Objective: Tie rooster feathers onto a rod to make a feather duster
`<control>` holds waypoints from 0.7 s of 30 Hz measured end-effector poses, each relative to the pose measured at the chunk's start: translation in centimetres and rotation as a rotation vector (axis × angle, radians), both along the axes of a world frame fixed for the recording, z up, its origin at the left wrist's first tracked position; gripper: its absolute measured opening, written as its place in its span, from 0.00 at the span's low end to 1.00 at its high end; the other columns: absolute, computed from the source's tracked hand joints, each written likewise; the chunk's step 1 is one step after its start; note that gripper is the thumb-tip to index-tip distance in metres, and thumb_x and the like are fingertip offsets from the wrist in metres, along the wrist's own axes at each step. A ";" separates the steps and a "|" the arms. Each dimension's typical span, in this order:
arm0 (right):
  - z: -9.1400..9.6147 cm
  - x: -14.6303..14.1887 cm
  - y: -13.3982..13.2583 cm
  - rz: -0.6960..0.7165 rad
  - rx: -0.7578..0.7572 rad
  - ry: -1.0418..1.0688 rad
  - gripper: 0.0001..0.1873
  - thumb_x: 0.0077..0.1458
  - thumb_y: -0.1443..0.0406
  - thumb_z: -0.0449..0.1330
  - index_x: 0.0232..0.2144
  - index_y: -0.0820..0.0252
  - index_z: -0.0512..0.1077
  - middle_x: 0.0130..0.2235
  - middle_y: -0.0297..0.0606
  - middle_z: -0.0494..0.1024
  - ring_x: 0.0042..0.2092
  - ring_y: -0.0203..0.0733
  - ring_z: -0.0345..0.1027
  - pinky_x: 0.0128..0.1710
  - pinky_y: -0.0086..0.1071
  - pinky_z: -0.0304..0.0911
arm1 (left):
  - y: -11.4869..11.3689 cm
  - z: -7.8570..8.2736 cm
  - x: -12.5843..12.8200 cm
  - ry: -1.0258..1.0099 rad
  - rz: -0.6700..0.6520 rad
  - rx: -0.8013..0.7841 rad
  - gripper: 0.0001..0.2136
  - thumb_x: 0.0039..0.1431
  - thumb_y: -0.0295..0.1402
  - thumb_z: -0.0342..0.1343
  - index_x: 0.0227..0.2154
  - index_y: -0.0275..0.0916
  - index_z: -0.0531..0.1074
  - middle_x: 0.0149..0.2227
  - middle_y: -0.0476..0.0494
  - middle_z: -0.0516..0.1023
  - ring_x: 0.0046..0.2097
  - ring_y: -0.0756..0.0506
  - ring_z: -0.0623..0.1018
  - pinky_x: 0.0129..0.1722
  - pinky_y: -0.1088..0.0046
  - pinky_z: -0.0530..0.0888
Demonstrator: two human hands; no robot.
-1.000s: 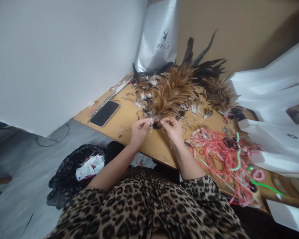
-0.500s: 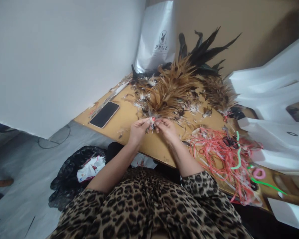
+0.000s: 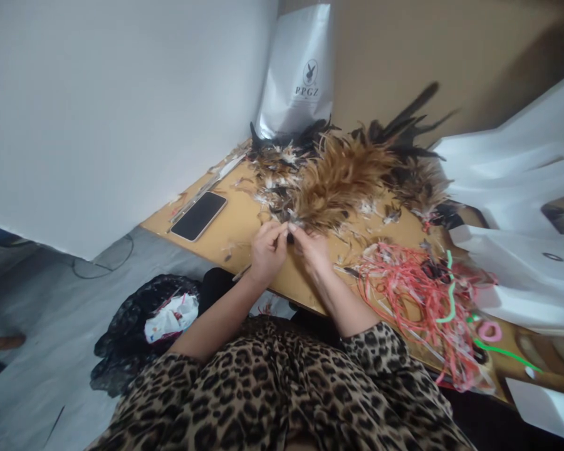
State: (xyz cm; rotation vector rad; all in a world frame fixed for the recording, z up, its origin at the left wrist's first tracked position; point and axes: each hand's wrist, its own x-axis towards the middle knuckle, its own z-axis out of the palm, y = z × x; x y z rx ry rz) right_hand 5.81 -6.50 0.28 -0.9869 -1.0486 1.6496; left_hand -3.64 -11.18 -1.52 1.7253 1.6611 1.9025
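Observation:
A thick bundle of brown feathers (image 3: 341, 181) with long black tips slants back and right across the table from my fingers. My right hand (image 3: 313, 247) is closed, thumb and fingers pinching the bundle's near end. My left hand (image 3: 267, 247) is closed in a pinch against the same end, its fingertips meeting those of the right. The bound base is mostly covered by my fingers. Loose feathers (image 3: 282, 163) lie behind and left of the bundle. Right of my right forearm is a tangled heap of red plastic strips (image 3: 404, 282).
A phone (image 3: 198, 216) lies on the wooden table (image 3: 235, 219) at left. A silver bag (image 3: 296, 75) stands behind the feathers. Another feather bunch (image 3: 420, 185) lies to the right, beside white packaging (image 3: 507, 156). A black plastic bag (image 3: 136, 326) sits on the floor.
The feather bundle has tipped to the right, its black tips lower. My left hand has turned and drawn in against the right; the red tie seen at the base is now covered.

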 end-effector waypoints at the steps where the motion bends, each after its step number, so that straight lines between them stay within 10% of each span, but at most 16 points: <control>1: 0.1 0.0 -0.1 -0.004 -0.008 0.005 0.26 0.33 0.52 0.70 0.17 0.58 0.57 0.13 0.21 0.50 0.17 0.25 0.38 0.17 0.28 0.34 | -0.1 0.0 0.0 0.056 0.005 0.006 0.11 0.60 0.30 0.50 0.40 0.35 0.76 0.35 0.41 0.75 0.39 0.48 0.74 0.42 0.70 0.72; 12: -0.8 0.6 0.5 0.104 -0.053 0.155 0.26 0.34 0.56 0.69 0.16 0.58 0.54 0.16 0.21 0.47 0.18 0.24 0.36 0.17 0.26 0.32 | -0.6 0.4 0.6 0.037 -0.047 -0.043 0.11 0.60 0.32 0.51 0.41 0.35 0.74 0.38 0.40 0.74 0.43 0.47 0.73 0.45 0.68 0.72; 21: -2.4 2.2 2.6 0.311 -0.033 0.214 0.22 0.35 0.56 0.70 0.15 0.61 0.61 0.14 0.24 0.53 0.16 0.24 0.42 0.15 0.22 0.37 | -0.4 2.4 1.2 -1.105 -0.520 -0.456 0.14 0.47 0.38 0.63 0.32 0.34 0.69 0.27 0.47 0.75 0.26 0.52 0.73 0.25 0.78 0.69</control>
